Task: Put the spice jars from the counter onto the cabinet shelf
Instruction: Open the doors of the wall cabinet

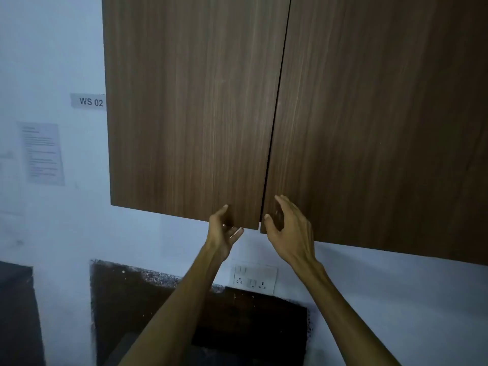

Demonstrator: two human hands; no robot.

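A wall cabinet with two dark wood doors fills the upper view; the left door [190, 107] and the right door [383, 122] are both closed, with a thin gap between them. My left hand [223, 233] reaches up to the bottom corner of the left door, thumb against its front face, fingers curled under the lower edge. My right hand [289, 228] is at the bottom corner of the right door, fingers spread over the front and thumb near the edge. Neither hand holds anything. No spice jars or shelf are in view.
A white switch and socket plate [254, 279] sits on the wall below the cabinet. A dark speckled counter [137, 294] lies beneath. A "WS 02" label [89, 101] and a printed sheet [42, 153] hang on the left wall.
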